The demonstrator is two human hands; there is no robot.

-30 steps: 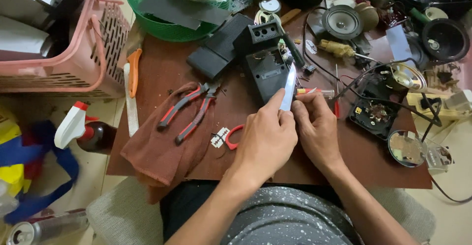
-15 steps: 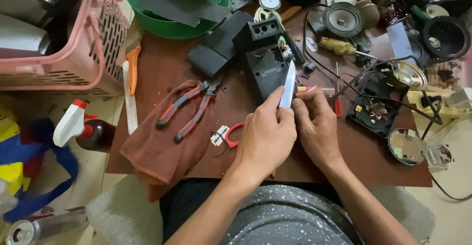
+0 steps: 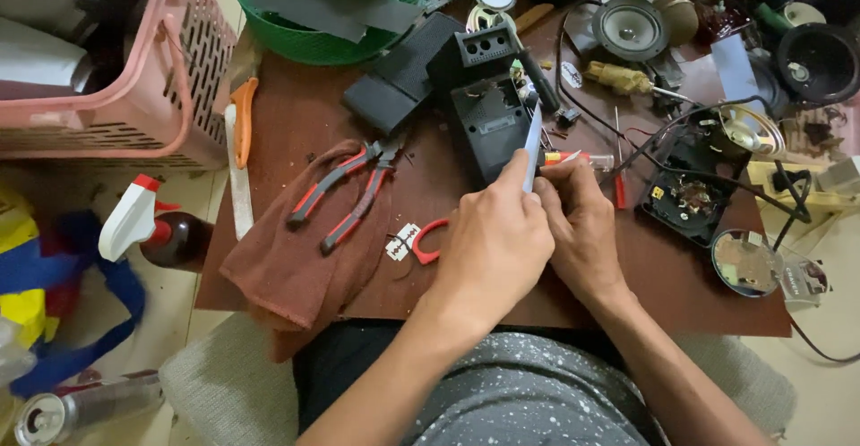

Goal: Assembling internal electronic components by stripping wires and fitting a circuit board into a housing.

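- Little has moved over the last second: both hands stay bunched together at the middle of the counter, and the white blade-like strip keeps its upward tilt.
- Left hand is curled, pinching the strip's lower end.
- Right hand presses against the left, fingers closed on something small I cannot make out.
- Just beyond the strip's tip lies the black housing; red-handled pliers rest on a brown cloth to the left, untouched.
- Steadiness suggests fine, careful work.
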